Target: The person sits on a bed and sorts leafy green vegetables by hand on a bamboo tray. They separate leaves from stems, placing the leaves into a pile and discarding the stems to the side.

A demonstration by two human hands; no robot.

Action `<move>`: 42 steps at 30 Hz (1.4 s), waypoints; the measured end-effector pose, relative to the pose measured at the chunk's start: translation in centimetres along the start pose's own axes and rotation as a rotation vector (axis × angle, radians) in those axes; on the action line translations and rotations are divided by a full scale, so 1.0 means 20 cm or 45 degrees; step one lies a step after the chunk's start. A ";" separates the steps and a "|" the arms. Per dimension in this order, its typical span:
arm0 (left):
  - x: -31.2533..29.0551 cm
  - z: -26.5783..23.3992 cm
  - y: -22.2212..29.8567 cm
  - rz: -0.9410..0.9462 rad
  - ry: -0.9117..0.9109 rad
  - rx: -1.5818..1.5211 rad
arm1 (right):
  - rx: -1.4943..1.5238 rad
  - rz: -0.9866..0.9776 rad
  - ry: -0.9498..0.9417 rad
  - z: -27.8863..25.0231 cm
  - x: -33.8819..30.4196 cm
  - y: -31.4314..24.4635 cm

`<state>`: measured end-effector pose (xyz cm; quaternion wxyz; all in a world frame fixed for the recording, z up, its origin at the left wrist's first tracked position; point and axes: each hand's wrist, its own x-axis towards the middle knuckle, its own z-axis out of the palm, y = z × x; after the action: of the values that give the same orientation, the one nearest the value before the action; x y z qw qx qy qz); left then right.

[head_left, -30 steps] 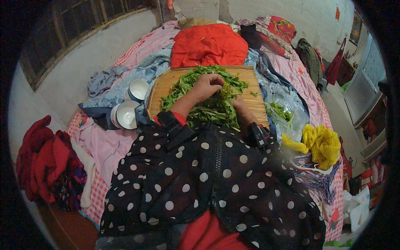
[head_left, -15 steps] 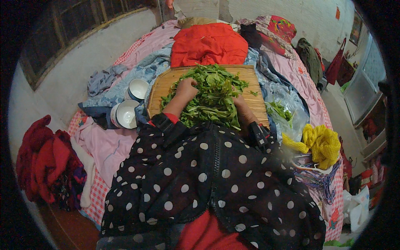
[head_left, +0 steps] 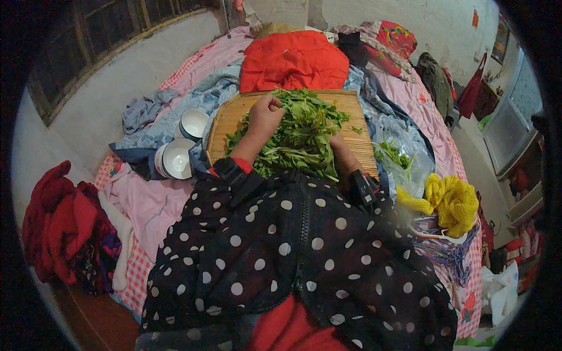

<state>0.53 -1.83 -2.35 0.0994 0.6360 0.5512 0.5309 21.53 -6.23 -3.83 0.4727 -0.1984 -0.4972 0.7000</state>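
Left hand [head_left: 266,115] sits over the left side of the greens [head_left: 304,155], its fingers curled in toward the thumb; whether they pinch a leaf, I cannot tell. The right hand [head_left: 337,144] reaches in at the right side of the heap, its fingers hidden behind leaves, so I cannot tell whether it grips any. The greens lie in a loose heap on a slatted board [head_left: 362,114], stems mostly toward the near side, with a few small bits apart on the right of the board. Both wrists wear black bands, and a black smock [head_left: 234,257] with white dots fills the near part of the scene.

Left of the board stand white bowls [head_left: 177,159], one group nearer and another just beyond it, on a blue quilt [head_left: 219,88]. A grey cloth [head_left: 147,110] lies farther left. Beyond the far edge of the board is a red cloth [head_left: 294,61]. On the right, a clear bag [head_left: 417,167] lies beside the board with more leaves showing at it, and a yellow knit [head_left: 452,205] is bunched nearer. Dark red clothes [head_left: 58,216] are piled at the far left.
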 end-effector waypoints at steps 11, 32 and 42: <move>0.04 0.06 0.11 0.262 -0.022 -0.469 | 0.030 -0.044 -0.118 -0.06 0.04 0.05; 0.02 0.07 0.08 0.007 -0.119 -0.272 | -0.051 -0.027 -0.030 -0.07 0.05 0.06; 0.00 0.10 0.08 0.452 -0.454 -0.090 | -0.350 -0.222 -0.035 -0.21 0.17 0.16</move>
<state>3.13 -1.48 -2.02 0.1225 0.8024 0.3859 0.4384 21.63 -1.42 -7.76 0.4931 -0.2076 -0.6100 0.5844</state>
